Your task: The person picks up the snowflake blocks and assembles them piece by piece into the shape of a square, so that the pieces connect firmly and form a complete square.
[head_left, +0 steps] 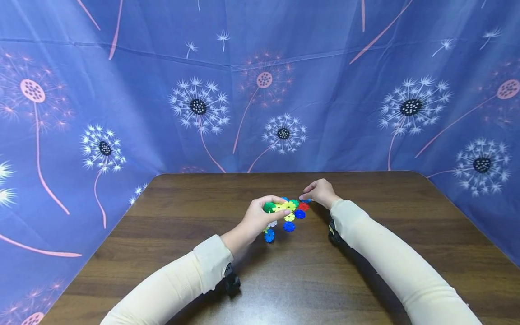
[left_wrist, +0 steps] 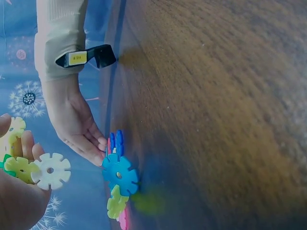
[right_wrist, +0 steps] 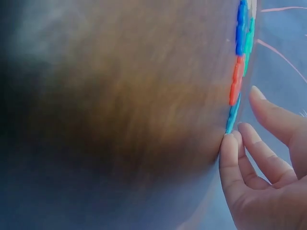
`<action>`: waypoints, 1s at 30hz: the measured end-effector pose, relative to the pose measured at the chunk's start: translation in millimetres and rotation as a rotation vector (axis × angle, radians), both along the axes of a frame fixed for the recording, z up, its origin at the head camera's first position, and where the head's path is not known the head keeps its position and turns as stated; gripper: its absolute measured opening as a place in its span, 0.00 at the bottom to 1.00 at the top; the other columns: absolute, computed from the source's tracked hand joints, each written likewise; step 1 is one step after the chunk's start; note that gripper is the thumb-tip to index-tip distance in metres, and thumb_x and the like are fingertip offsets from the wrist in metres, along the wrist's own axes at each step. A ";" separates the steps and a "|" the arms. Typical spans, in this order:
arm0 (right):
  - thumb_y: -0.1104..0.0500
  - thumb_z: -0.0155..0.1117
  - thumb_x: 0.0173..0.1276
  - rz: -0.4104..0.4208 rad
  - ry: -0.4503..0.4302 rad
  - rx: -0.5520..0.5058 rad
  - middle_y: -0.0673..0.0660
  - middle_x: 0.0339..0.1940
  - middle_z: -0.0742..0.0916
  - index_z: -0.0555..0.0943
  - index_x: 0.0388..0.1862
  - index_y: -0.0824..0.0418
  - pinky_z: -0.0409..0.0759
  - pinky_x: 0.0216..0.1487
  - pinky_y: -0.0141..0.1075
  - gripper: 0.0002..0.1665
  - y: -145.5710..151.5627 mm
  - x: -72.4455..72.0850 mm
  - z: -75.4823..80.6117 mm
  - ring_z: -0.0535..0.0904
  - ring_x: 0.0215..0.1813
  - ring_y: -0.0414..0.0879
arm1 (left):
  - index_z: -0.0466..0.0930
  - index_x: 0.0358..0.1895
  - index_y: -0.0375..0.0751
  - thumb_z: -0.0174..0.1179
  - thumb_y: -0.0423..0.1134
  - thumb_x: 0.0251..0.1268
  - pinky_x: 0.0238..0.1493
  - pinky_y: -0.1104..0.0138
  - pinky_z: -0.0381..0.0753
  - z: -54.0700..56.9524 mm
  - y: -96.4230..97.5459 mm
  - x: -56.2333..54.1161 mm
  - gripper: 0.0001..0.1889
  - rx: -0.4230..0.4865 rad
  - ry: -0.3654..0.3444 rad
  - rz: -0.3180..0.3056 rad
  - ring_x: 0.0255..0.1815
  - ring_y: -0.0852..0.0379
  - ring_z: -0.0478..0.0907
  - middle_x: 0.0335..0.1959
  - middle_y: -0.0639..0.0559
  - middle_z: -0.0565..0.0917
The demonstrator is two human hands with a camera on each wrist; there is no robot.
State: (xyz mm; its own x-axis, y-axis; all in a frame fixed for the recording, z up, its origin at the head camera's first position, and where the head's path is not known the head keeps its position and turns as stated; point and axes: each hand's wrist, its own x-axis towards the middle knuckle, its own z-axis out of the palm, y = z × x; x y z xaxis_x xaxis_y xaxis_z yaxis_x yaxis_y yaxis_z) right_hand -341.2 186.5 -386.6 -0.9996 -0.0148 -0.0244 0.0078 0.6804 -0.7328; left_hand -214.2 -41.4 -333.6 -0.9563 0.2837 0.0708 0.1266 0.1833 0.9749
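In the head view, interlocking plastic snowflake discs form a joined model [head_left: 289, 206] in yellow, green, blue, red and white. My left hand [head_left: 257, 217] grips the model by its yellow discs, thumb on the near side and fingers over the far side. At the model's right end, my right hand [head_left: 322, 194] touches a blue disc [head_left: 305, 200] with its fingertips. Seen from the right wrist, this teal-blue disc [right_wrist: 233, 115] is edge-on beside a red disc [right_wrist: 236, 81], and the thumb stands apart from it. A white disc [left_wrist: 51, 171] shows by the left palm.
The brown wooden table [head_left: 325, 271] extends around both hands. Behind and beside it hangs a blue cloth [head_left: 243, 36] printed with dandelions. A black wrist camera [head_left: 231, 280] sits under the left cuff, another camera [head_left: 334, 232] under the right.
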 end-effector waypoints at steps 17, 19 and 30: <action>0.59 0.80 0.48 0.013 -0.024 0.128 0.62 0.37 0.87 0.85 0.35 0.67 0.79 0.47 0.40 0.18 -4.0 -1.7 4.0 0.79 0.39 0.49 | 0.84 0.48 0.36 0.68 0.34 0.59 0.44 0.56 0.83 -3.3 0.5 -0.1 0.14 0.009 0.002 -0.001 0.29 0.65 0.76 0.45 0.46 0.84; 0.60 0.79 0.50 0.015 -0.041 0.110 0.60 0.33 0.87 0.85 0.35 0.68 0.80 0.42 0.38 0.17 -3.2 -1.8 5.1 0.81 0.32 0.45 | 0.84 0.48 0.36 0.68 0.34 0.59 0.43 0.61 0.83 -3.7 0.4 -0.7 0.14 0.008 0.007 0.004 0.29 0.65 0.76 0.46 0.45 0.84; 0.76 0.63 0.61 0.034 -0.196 -0.287 0.57 0.26 0.87 0.79 0.47 0.82 0.85 0.37 0.35 0.15 5.9 -4.8 4.3 0.82 0.25 0.38 | 0.84 0.48 0.41 0.69 0.38 0.58 0.42 0.61 0.83 -33.9 0.2 -25.3 0.15 0.023 0.018 -0.003 0.31 0.65 0.77 0.47 0.47 0.84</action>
State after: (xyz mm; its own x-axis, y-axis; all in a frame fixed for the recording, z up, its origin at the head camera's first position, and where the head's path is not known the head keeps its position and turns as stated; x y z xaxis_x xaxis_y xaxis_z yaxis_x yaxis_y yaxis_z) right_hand -346.0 192.4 -382.4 -0.9750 -0.0821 -0.2063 0.1487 0.4487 -0.8812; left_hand -239.5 -41.1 -367.5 -0.9539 0.2848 0.0947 0.1449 0.1605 0.9763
